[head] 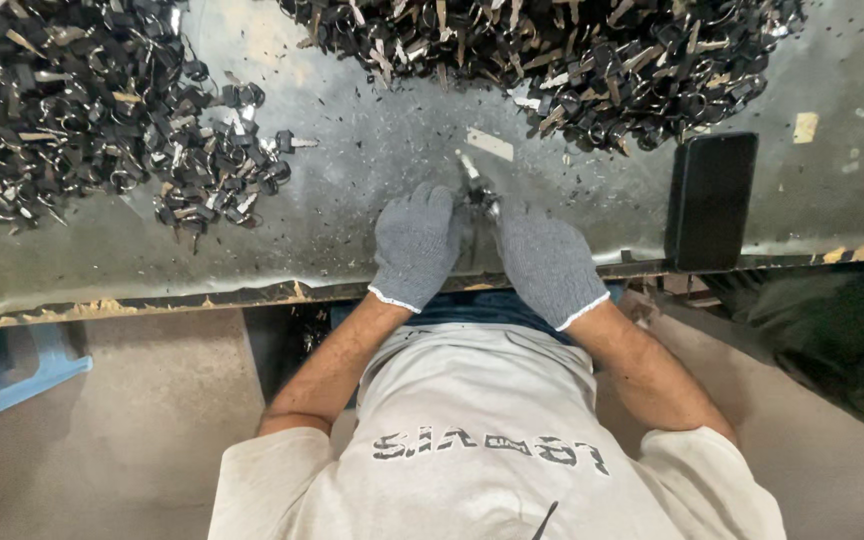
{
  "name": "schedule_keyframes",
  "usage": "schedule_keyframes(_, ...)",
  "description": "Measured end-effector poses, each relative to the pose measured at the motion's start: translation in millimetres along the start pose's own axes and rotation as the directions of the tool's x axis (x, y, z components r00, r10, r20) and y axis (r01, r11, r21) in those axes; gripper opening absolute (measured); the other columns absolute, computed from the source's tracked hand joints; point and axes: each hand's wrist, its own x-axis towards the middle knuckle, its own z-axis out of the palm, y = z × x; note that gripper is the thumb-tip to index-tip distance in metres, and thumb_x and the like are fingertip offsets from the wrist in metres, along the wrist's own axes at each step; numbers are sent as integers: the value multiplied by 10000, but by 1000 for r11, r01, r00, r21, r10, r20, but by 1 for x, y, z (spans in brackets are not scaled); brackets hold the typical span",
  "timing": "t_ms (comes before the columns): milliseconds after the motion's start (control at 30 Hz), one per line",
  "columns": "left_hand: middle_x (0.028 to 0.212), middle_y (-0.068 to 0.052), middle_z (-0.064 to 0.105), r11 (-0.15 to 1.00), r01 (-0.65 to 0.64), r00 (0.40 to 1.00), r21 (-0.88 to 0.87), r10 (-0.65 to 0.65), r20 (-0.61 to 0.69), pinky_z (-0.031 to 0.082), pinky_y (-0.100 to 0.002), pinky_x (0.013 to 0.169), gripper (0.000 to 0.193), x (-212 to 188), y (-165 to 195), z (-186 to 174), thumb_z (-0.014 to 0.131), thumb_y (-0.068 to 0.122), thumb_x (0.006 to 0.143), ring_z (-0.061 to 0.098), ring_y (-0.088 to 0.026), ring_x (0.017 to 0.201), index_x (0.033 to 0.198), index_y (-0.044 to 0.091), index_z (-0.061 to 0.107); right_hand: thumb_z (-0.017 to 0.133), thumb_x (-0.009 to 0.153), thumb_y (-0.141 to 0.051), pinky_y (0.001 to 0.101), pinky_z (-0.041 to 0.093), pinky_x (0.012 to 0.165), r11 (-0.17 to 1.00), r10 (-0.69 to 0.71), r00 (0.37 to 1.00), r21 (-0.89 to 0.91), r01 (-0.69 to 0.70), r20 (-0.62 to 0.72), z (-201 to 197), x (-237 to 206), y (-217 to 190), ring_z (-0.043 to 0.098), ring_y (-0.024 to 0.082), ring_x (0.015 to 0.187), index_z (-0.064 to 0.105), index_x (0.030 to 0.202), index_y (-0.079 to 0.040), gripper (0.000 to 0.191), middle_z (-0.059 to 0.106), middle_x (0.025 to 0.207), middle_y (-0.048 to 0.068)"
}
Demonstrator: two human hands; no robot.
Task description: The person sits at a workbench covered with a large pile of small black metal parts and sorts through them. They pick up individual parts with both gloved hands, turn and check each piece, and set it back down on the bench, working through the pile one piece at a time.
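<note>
Both gloved hands, left [414, 243] and right [546, 264], grip pinched together on one small metal key [476, 186], held near the desk's [372, 170] front edge. Key piles [72, 100] occupy back corners; black phone [711, 199] right.

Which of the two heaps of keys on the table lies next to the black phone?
The far-right heap of keys, by the black phone; the left heap lies far away.

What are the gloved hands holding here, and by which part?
Both hands, left hand and right hand, pinch a small key between them; its metal blade sticks out, so the grip seems to be at the head end.
</note>
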Motion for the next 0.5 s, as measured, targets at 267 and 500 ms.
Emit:
schedule_keyframes(267,807,-121,600,999,-42,998,-1,42,41,487,-468,640,149,-7,-3,10,736,142,841,629,-341,705,871,96,597,614,1002,-246,466,572,563,995,76,996,56,-78,45,-11,13,-12,712,372,688,453,1466,83,592,710,874,204)
schedule_keyframes(500,798,-112,599,1000,-19,1000,-7,19,5,480,-464,632,158,-6,-4,10,738,159,828,629,-337,703,860,99,595,594,1008,-179,483,571,538,999,-20,997,28,18,70,-10,17,-9,706,392,674,491,1297,90,408,685,859,258)
